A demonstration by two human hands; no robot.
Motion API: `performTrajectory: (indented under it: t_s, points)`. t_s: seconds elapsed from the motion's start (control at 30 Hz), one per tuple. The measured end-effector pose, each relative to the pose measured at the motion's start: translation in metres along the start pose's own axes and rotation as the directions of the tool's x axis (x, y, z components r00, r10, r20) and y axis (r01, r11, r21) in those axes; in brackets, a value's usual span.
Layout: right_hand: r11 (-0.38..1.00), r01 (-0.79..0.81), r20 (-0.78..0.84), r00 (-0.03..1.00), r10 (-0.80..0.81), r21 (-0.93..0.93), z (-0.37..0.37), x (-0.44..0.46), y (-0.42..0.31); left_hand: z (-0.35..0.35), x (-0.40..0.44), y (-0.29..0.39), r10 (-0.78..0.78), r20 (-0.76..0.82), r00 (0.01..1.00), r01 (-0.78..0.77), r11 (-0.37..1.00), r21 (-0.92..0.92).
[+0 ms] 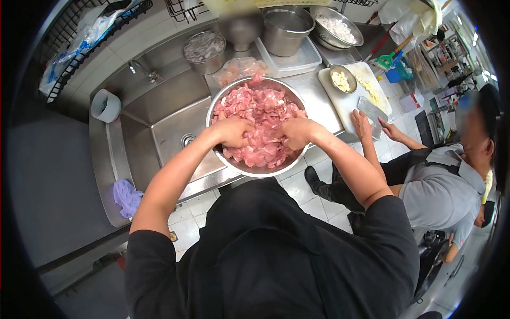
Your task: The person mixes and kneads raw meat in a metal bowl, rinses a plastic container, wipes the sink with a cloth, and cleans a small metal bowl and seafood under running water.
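Note:
A wide metal bowl (pixel 210 139) full of sliced raw pink meat (pixel 258 106) stands in front of me, at the right edge of the sink. My left hand (pixel 235 132) is in the meat on the bowl's left side, its fingers curled into the slices and their tips hidden. Opposite it, my right hand (pixel 294 132) grips the meat near the right rim, with its fingertips sunk in among the slices. A crumpled clear plastic bag (pixel 240 70) lies just behind the bowl.
The steel sink (pixel 164 133) is at left, with a purple cloth (pixel 126 198) on its edge. Behind stand a pot of greyish pieces (pixel 204 48), a tall pot (pixel 287 32) and a colander (pixel 340 26). At right, a co-worker (pixel 441 181) holds a cleaver (pixel 372 109) over a cutting board (pixel 332 87).

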State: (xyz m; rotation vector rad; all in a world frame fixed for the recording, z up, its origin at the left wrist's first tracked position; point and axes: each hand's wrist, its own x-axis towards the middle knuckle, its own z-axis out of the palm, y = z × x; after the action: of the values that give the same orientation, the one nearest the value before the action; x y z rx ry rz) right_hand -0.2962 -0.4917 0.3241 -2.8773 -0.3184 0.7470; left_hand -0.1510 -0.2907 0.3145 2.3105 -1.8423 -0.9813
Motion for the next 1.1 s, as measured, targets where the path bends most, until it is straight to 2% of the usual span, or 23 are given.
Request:
performTrajectory:
  t_s: [0.03, 0.07, 0.1, 0.17, 0.2, 0.23, 0.27, 0.33, 0.37, 0.43, 0.47, 0.53, 0.57, 0.63, 0.67, 0.73, 0.77, 0.8, 0.87, 0.9, 0.93, 1.0, 1.1]
  points:
    - [0.989, 0.067, -0.081, 0.995, -0.057, 0.135, 0.001, 0.0, 0.004, -0.002, -0.001, 0.009, 0.035, 0.004, 0.999, -0.035, 0.999, -0.039]
    - [0.988, 0.063, -0.071, 0.996, -0.054, 0.14, 0.009, 0.008, 0.006, 0.003, -0.001, 0.016, 0.071, 0.006, 0.997, -0.07, 0.994, -0.083]
    - [0.974, 0.034, -0.094, 0.995, -0.013, 0.225, 0.023, 0.025, 0.004, 0.023, 0.004, 0.018, 0.12, -0.146, 0.982, -0.121, 0.993, -0.002]
    - [0.95, 0.004, -0.114, 0.993, 0.033, 0.313, 0.029, 0.052, -0.003, 0.024, 0.012, 0.033, 0.069, -0.083, 0.994, -0.064, 0.996, 0.061]
    - [0.987, 0.008, -0.064, 0.998, 0.003, 0.163, 0.03, 0.063, -0.009, 0.026, 0.015, 0.038, 0.013, -0.022, 1.0, -0.01, 0.991, 0.132]
    - [1.0, 0.021, -0.01, 1.0, -0.021, 0.008, 0.031, 0.072, -0.012, 0.037, 0.017, 0.032, 0.07, -0.131, 0.989, -0.049, 0.987, 0.153]
    - [1.0, 0.02, -0.005, 1.0, -0.019, 0.018, 0.04, 0.081, -0.009, 0.033, 0.014, 0.037, 0.073, -0.121, 0.99, -0.054, 0.987, 0.148]
    - [0.991, -0.06, -0.103, 0.993, 0.048, -0.116, 0.056, 0.097, -0.004, 0.023, 0.007, 0.043, 0.005, -0.09, 0.996, 0.003, 0.996, 0.088]
    - [0.992, -0.061, -0.098, 0.994, 0.05, -0.113, 0.061, 0.101, -0.001, 0.027, 0.008, 0.042, 0.008, -0.087, 0.996, -0.001, 0.996, 0.084]
    - [0.972, -0.147, -0.251, 0.963, 0.099, -0.181, 0.069, 0.106, 0.002, 0.036, 0.011, 0.039, 0.007, -0.082, 0.997, 0.001, 0.995, 0.097]
    - [0.972, -0.15, -0.253, 0.962, 0.101, -0.183, 0.071, 0.109, 0.0, 0.038, 0.011, 0.038, 0.01, -0.084, 0.996, -0.001, 0.995, 0.099]
    - [0.96, -0.279, -0.254, 0.931, 0.263, -0.026, 0.068, 0.115, -0.005, 0.042, 0.008, 0.037, -0.01, -0.125, 0.992, 0.014, 0.999, 0.034]
    - [0.961, -0.274, -0.256, 0.931, 0.259, -0.028, 0.066, 0.114, -0.006, 0.043, 0.007, 0.034, -0.014, -0.127, 0.992, 0.019, 0.999, 0.034]
    - [0.967, -0.254, -0.16, 0.953, 0.256, 0.034, 0.055, 0.109, -0.005, 0.037, 0.01, 0.025, -0.069, -0.181, 0.981, 0.013, 0.955, -0.295]
    - [0.965, -0.259, -0.169, 0.95, 0.261, 0.032, 0.049, 0.105, -0.006, 0.04, 0.017, 0.019, -0.064, -0.187, 0.98, 0.008, 0.958, -0.287]
    - [0.974, -0.213, -0.075, 0.973, 0.219, 0.083, 0.043, 0.098, -0.01, 0.046, 0.03, 0.01, -0.109, -0.407, 0.907, 0.046, 0.986, -0.161]
    - [0.976, -0.211, -0.073, 0.974, 0.214, 0.053, 0.043, 0.096, -0.012, 0.044, 0.038, 0.009, -0.181, -0.27, 0.946, 0.155, 0.981, -0.113]
    - [0.976, -0.212, -0.072, 0.974, 0.216, 0.055, 0.044, 0.093, -0.013, 0.045, 0.042, 0.011, -0.179, -0.268, 0.947, 0.154, 0.982, -0.113]
    - [0.99, -0.138, -0.013, 0.99, 0.138, 0.002, 0.038, 0.084, -0.015, 0.03, 0.04, 0.021, -0.229, -0.062, 0.971, 0.229, 0.973, -0.019]
    - [0.99, -0.138, -0.017, 0.99, 0.138, -0.004, 0.038, 0.079, -0.017, 0.048, 0.057, 0.009, -0.27, 0.035, 0.962, 0.267, 0.962, 0.057]
    - [0.989, -0.146, 0.029, 0.989, 0.146, 0.002, 0.038, 0.073, -0.019, 0.04, 0.055, 0.01, -0.273, 0.024, 0.962, 0.271, 0.961, 0.059]
    - [0.988, -0.152, 0.081, 0.985, 0.15, 0.015, 0.041, 0.063, -0.022, 0.033, 0.051, 0.016, -0.315, 0.065, 0.947, 0.295, 0.931, 0.214]
    - [0.982, -0.189, 0.165, 0.969, 0.182, 0.025, 0.035, 0.045, -0.025, 0.037, 0.067, 0.007, -0.329, 0.092, 0.94, 0.294, 0.915, 0.275]
